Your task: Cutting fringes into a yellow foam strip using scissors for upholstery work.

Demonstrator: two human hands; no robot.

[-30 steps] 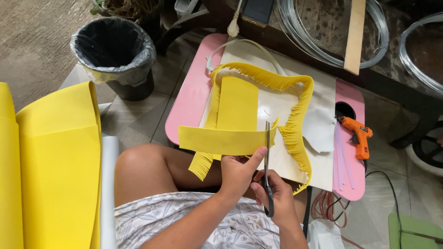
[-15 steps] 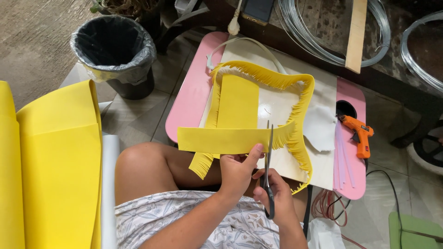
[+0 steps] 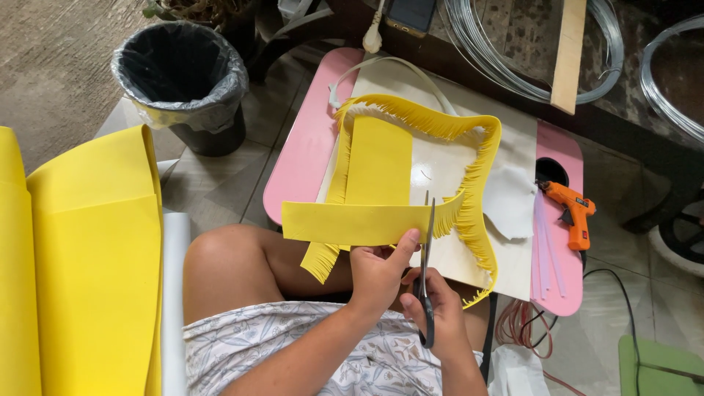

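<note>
Mid-cut: left hand (image 3: 378, 275) pinches the yellow foam strip (image 3: 352, 222) flat above the pink table (image 3: 304, 165), right hand (image 3: 438, 323) grips scissors (image 3: 426, 249) with blades biting its edge, fringing; the next snip probably needs the strip fed slightly sideways, slits parallel.

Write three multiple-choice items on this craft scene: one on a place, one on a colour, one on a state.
1. Where does the glue gun lie?
A. On the pink table's right end
B. In the bin
C. On the person's lap

2. What colour is the foam strip being cut?
A. Green
B. Yellow
C. White

3. How is the foam strip held?
A. Lying loose on the floor
B. Taped to the table
C. Pinched in the left hand

Answers: 1 A, it rests on the pink table beside the white sheet. 2 B, the strip is plainly yellow. 3 C, the left thumb presses on it while the right hand works the scissors.
</note>
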